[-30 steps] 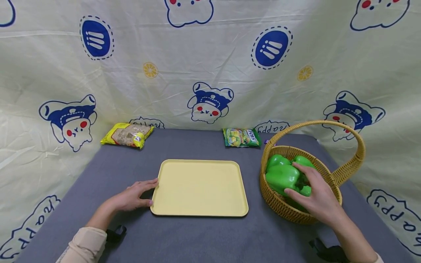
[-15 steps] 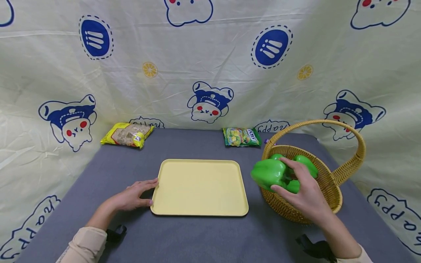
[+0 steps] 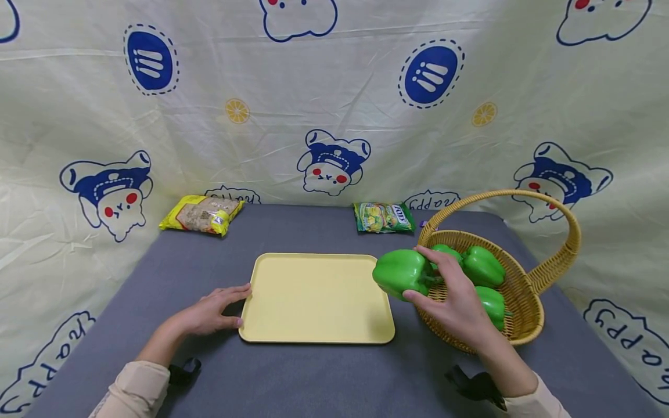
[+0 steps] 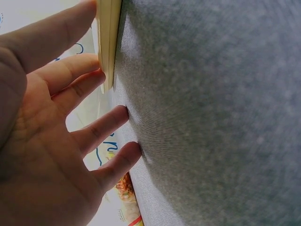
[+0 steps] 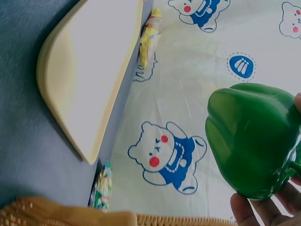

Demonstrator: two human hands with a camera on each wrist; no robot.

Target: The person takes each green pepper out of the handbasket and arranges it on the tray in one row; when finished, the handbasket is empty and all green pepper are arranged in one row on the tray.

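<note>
A green bell pepper (image 3: 401, 273) is gripped between the thumb and fingers of my right hand (image 3: 453, 295), held up between the basket and the tray's right edge. In the right wrist view the bell pepper (image 5: 254, 136) hangs above the table with its stem toward the palm. Several more green peppers (image 3: 483, 267) lie in the wicker basket (image 3: 525, 307) behind and beside that hand. My left hand (image 3: 213, 310) touches the left edge of the cream tray (image 3: 319, 299) with extended fingers. In the left wrist view, two fingertips (image 4: 134, 149) rest on the cloth below the tray rim (image 4: 109, 42).
A yellow snack bag (image 3: 202, 215) lies at the back left of the grey table (image 3: 292, 383). A green snack bag (image 3: 384, 218) sits at the back, left of the basket's tall arched handle (image 3: 567, 232). A printed curtain (image 3: 334, 87) hangs behind the table.
My right hand has lifted the bell pepper out of the basket and carried it left toward the tray, uncovering other peppers. The left hand has stayed at the tray's edge.
</note>
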